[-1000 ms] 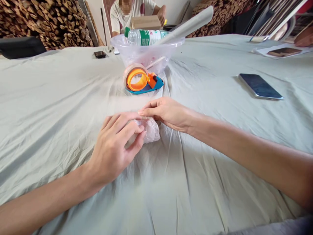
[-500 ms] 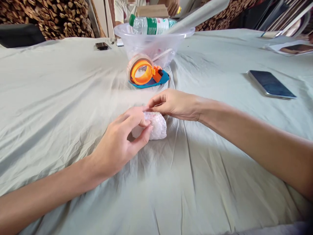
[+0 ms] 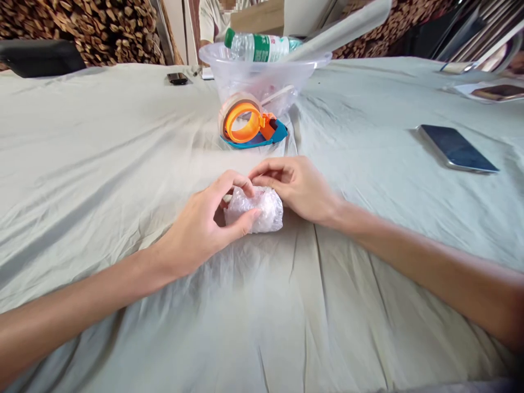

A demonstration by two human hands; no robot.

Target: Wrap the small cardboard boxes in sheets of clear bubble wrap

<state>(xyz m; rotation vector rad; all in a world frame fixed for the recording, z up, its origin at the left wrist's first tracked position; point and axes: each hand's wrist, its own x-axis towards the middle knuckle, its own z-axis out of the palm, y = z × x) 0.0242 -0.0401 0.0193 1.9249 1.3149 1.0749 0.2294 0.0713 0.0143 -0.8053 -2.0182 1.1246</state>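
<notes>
A small bundle in bubble wrap (image 3: pixel 270 210) lies on the cloth in front of me, with a faint reddish patch showing through its top. My left hand (image 3: pixel 208 221) is curved around its left side, thumb on the near face and index finger on top. At the far upper edge of the bundle, my right hand (image 3: pixel 297 185) has thumb and forefinger closed in a pinch. Whatever is between those fingertips is too small to make out. What the wrap encloses is hidden.
Beyond my hands stands an orange and blue tape dispenser (image 3: pixel 249 128). Behind it, a clear plastic basin (image 3: pixel 229 71) carries a green-capped bottle (image 3: pixel 260 48) and a white roll (image 3: pixel 347 30). A phone (image 3: pixel 458 147) lies right. A person sits across, beside a cardboard box (image 3: pixel 262 17).
My left fingers have lifted and arched more over the bundle, exposing more of it. The right hand has tilted, its wrist lower and nearer. The camera view has shifted slightly.
</notes>
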